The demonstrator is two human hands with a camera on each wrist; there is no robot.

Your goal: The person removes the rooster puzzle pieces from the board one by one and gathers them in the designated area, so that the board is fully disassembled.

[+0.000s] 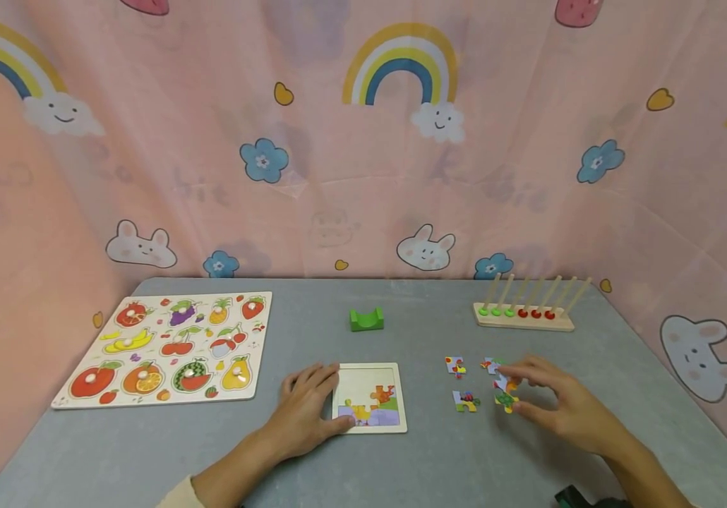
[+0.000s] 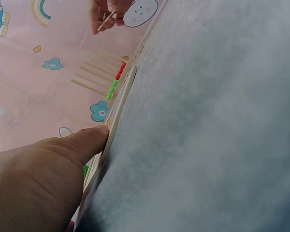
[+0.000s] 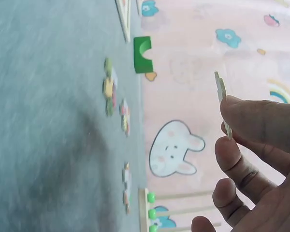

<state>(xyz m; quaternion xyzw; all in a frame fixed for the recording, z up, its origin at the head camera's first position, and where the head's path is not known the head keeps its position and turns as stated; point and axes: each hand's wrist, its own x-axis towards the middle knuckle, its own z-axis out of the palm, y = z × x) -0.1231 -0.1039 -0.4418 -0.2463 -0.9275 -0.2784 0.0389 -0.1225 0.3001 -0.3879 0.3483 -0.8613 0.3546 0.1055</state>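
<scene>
My left hand (image 1: 303, 409) rests along the left side of a small wooden jigsaw tray (image 1: 370, 368), its thumb at the lower edge. In the left wrist view the straight thumb (image 2: 89, 142) lies on the tray's rim. Several joined pieces (image 1: 373, 415) fill the tray's lower and right part. My right hand (image 1: 567, 406) pinches a colourful jigsaw piece (image 1: 505, 395) between thumb and fingers. The right wrist view shows this piece (image 3: 221, 89) edge-on, raised off the table. Loose jigsaw pieces lie nearby: one at the back (image 1: 455, 365), one nearer me (image 1: 466, 402), and one partly hidden by the fingers (image 1: 489, 364).
A fruit knob puzzle board (image 1: 262, 353) lies on the left of the grey table (image 1: 427, 466). Behind the tray stands a green block (image 1: 366, 321) with a curved hollow. At the back right is a peg rack (image 1: 522, 321) with green and red beads. A patterned pink cloth (image 1: 363, 197) encloses the table.
</scene>
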